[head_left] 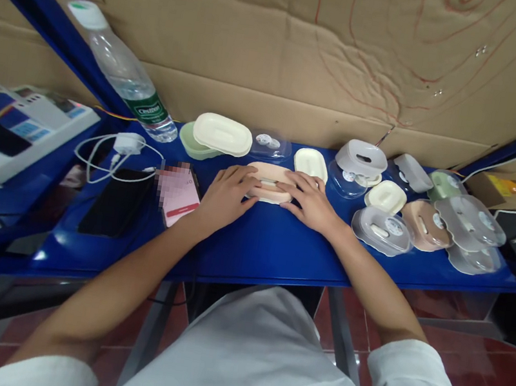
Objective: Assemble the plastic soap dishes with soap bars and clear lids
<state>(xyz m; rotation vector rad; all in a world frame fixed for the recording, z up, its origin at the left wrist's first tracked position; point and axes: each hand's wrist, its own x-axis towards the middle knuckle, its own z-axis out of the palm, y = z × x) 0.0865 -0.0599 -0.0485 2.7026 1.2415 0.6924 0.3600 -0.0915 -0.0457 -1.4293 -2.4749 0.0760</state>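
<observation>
A pale peach oval plastic piece lies on the blue table, straight ahead. My left hand grips its left end, with the thumb along the near side and the fingers over the top. On its right end my right hand is closed in the same way. Just behind to the left, a cream oval lid rests on a green container. A clear plastic cover lies behind the peach piece. Beyond my right hand is a small cream tray.
Several soap-box parts, among them a grey-white ring piece and a brown box, crowd the right. A water bottle, a charger, a lit phone and a dark phone are left. Cardboard stands behind.
</observation>
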